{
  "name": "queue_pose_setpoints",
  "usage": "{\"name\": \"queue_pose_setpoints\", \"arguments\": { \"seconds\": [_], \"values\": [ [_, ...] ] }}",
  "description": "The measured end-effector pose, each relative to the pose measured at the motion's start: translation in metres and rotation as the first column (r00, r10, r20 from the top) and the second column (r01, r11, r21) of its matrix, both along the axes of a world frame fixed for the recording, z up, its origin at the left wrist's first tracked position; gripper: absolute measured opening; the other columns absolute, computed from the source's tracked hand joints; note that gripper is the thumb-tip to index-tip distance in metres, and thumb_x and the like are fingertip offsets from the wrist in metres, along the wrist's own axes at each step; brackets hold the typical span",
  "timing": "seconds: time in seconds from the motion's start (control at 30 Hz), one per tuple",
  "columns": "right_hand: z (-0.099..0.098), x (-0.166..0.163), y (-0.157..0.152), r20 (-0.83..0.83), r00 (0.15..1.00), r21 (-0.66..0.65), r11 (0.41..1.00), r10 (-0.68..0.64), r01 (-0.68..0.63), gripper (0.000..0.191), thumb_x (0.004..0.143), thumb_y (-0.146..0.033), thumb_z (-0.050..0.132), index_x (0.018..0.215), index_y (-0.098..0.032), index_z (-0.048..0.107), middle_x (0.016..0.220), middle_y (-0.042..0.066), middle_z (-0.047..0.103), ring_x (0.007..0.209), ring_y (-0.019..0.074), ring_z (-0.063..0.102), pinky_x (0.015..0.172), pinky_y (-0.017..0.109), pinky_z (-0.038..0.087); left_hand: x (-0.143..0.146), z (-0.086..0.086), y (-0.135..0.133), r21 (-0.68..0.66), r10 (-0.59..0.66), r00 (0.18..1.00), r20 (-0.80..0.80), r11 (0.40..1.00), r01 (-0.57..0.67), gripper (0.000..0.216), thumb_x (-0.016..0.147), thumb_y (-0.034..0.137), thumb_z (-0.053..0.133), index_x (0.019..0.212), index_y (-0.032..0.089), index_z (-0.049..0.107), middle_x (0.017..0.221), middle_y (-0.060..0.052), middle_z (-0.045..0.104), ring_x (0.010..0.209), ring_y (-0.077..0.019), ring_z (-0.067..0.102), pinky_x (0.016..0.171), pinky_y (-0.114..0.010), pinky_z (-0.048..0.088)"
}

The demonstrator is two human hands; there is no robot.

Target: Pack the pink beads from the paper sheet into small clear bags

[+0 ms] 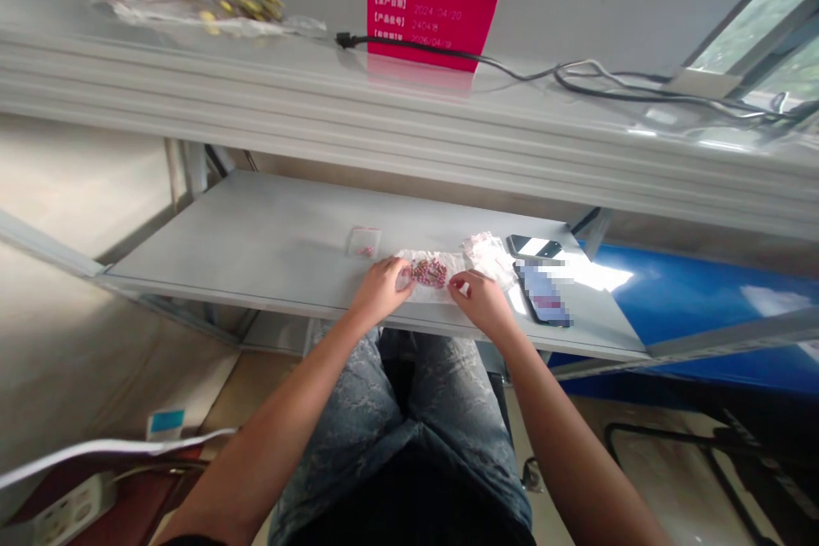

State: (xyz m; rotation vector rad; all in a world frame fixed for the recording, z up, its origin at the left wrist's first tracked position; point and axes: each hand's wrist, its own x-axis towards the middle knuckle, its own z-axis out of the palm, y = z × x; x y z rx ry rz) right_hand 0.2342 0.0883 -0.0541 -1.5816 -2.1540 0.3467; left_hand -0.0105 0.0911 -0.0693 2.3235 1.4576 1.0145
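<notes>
A bunch of small pink and gold beads [430,272], perhaps strung, lies on a white, crinkled sheet [441,293] near the front edge of the lower shelf. My left hand [381,290] is at the left side of the beads, its fingertips pressed together by the sheet's edge. At the right side, my right hand [479,297] has thumb and fingers curled into a pinch. What either pinch holds is too small to make out. Behind my left hand lies a small clear bag [365,242] with a few pink bits inside.
Crumpled white wrapping [490,256] lies right of the beads, beside a dark phone [535,247] and another phone [543,294] with its screen blurred out. The upper shelf [256,94] overhangs behind, bearing red boxes [428,17], a black cable [512,72] and a plastic bag [185,4].
</notes>
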Motion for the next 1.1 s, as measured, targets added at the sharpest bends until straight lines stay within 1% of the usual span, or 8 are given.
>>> {"name": "queue_pose_setpoints", "arguments": {
  "seconds": [0.17, 0.43, 0.53, 0.63, 0.8, 0.97, 1.03, 1.1],
  "values": [
    [-0.001, -0.012, -0.003, 0.090, 0.994, -0.007, 0.998, -0.068, 0.069, 0.017, 0.092, -0.032, 0.061, 0.097, -0.021, 0.074, 0.098, 0.006, 0.071, 0.079, 0.0182, 0.065, 0.069, 0.028, 0.043, 0.001, -0.001, -0.002, 0.023, 0.007, 0.998, -0.067, 1.000, -0.006, 0.018, 0.088, 0.022, 0.071, 0.103, 0.021, 0.060, 0.105, -0.006, 0.067, 0.105, -0.0249, 0.063, 0.097, -0.037, 0.047],
    [0.001, -0.021, -0.001, 0.069, 0.995, -0.024, 0.997, -0.073, 0.074, 0.014, 0.094, -0.030, 0.062, 0.096, -0.022, 0.074, 0.098, 0.005, 0.070, 0.082, 0.0176, 0.066, 0.069, 0.026, 0.042, 0.000, -0.004, -0.003, 0.080, 0.118, 0.978, -0.174, 0.991, -0.106, 0.025, 0.085, 0.030, 0.075, 0.105, 0.022, 0.063, 0.117, -0.009, 0.062, 0.117, -0.0299, 0.057, 0.110, -0.046, 0.038],
    [0.001, -0.017, 0.001, 0.031, 0.998, -0.018, 0.998, -0.054, 0.055, 0.012, 0.091, -0.025, 0.062, 0.092, -0.020, 0.073, 0.097, 0.006, 0.071, 0.080, 0.0176, 0.065, 0.070, 0.027, 0.043, 0.000, -0.005, -0.002, 0.072, 0.125, 0.974, -0.189, 0.991, -0.113, 0.024, 0.085, 0.030, 0.075, 0.103, 0.022, 0.062, 0.114, -0.008, 0.063, 0.114, -0.0292, 0.058, 0.107, -0.044, 0.040],
    [0.003, -0.016, 0.003, -0.109, 0.992, 0.004, 0.998, -0.063, 0.063, 0.011, 0.089, -0.025, 0.063, 0.090, -0.019, 0.072, 0.092, 0.005, 0.072, 0.071, 0.0161, 0.062, 0.069, 0.027, 0.044, 0.000, -0.006, -0.001, 0.056, 0.126, 0.975, -0.182, 0.991, -0.118, 0.022, 0.085, 0.030, 0.075, 0.100, 0.022, 0.061, 0.109, -0.008, 0.064, 0.110, -0.0286, 0.060, 0.102, -0.042, 0.044],
    [0.016, -0.044, 0.002, -0.357, 0.931, 0.030, 0.996, -0.072, 0.089, 0.017, 0.091, -0.030, 0.061, 0.086, -0.019, 0.072, 0.080, 0.003, 0.072, 0.065, 0.0156, 0.061, 0.066, 0.027, 0.045, -0.001, -0.006, 0.002, 0.036, 0.088, 0.985, -0.151, 0.996, -0.083, 0.021, 0.085, 0.025, 0.074, 0.099, 0.022, 0.058, 0.105, -0.006, 0.065, 0.106, -0.0269, 0.062, 0.098, -0.040, 0.046],
    [0.025, -0.072, 0.005, -0.331, 0.932, 0.071, 0.988, 0.150, -0.134, 0.014, 0.090, -0.024, 0.064, 0.091, -0.021, 0.078, 0.090, 0.005, 0.074, 0.074, 0.0161, 0.065, 0.074, 0.026, 0.048, -0.002, -0.004, 0.004, 0.007, 0.075, 0.983, -0.165, 0.997, -0.075, 0.022, 0.085, 0.021, 0.072, 0.101, 0.021, 0.057, 0.107, -0.007, 0.066, 0.106, -0.0275, 0.063, 0.095, -0.040, 0.048],
    [0.023, -0.067, 0.006, -0.323, 0.937, 0.070, 0.991, 0.134, -0.117, 0.015, 0.090, -0.023, 0.064, 0.094, -0.021, 0.078, 0.091, 0.005, 0.075, 0.074, 0.0162, 0.065, 0.074, 0.027, 0.049, -0.002, -0.003, 0.004, 0.008, 0.065, 0.986, -0.150, 0.998, -0.065, 0.021, 0.085, 0.022, 0.072, 0.100, 0.021, 0.058, 0.107, -0.007, 0.066, 0.105, -0.0269, 0.064, 0.094, -0.039, 0.049],
    [0.019, -0.055, 0.006, -0.325, 0.944, 0.047, 0.998, 0.059, -0.046, 0.016, 0.091, -0.023, 0.063, 0.096, -0.020, 0.078, 0.092, 0.005, 0.076, 0.072, 0.0164, 0.065, 0.072, 0.027, 0.049, -0.002, -0.004, 0.004, 0.021, 0.056, 0.990, -0.129, 0.998, -0.053, 0.021, 0.086, 0.023, 0.073, 0.100, 0.021, 0.058, 0.105, -0.007, 0.066, 0.104, -0.0263, 0.064, 0.093, -0.038, 0.049]
  ]
}}
